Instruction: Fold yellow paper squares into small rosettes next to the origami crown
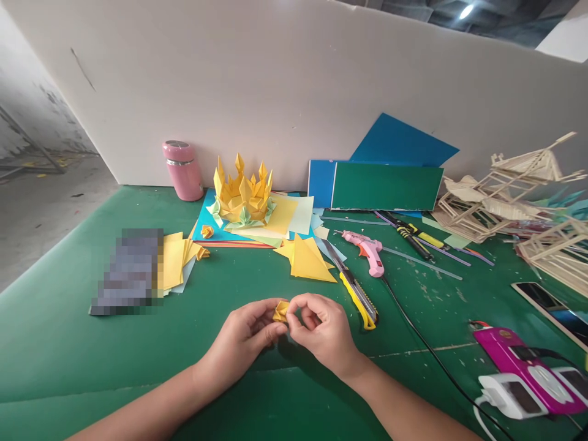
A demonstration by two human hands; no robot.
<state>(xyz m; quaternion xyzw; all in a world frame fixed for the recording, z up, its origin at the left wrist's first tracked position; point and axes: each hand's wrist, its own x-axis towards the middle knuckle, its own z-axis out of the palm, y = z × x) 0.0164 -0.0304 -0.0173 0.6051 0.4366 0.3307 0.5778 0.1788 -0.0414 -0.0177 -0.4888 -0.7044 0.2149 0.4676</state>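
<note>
Between my two hands is a small folded yellow paper piece [280, 312], held just above the green table. My left hand [250, 327] is closed on its left side, thumb in front and fingers behind. With thumb and forefinger, my right hand [324, 327] pinches its right edge. Beyond them lie folded yellow paper triangles [310, 260]. A yellow paper lotus [243, 193] with pale green leaves stands on coloured sheets. Two similar small folded pieces are at its left, one a yellow paper bud [207, 231].
To the right lie a yellow utility knife [358, 297], a pink glue gun [367, 248] with its cord, and a magenta power strip [528, 367]. Wooden stick models [496, 196] stand far right. A pink flask [184, 171] is back left; yellow paper squares [173, 260] lie nearer.
</note>
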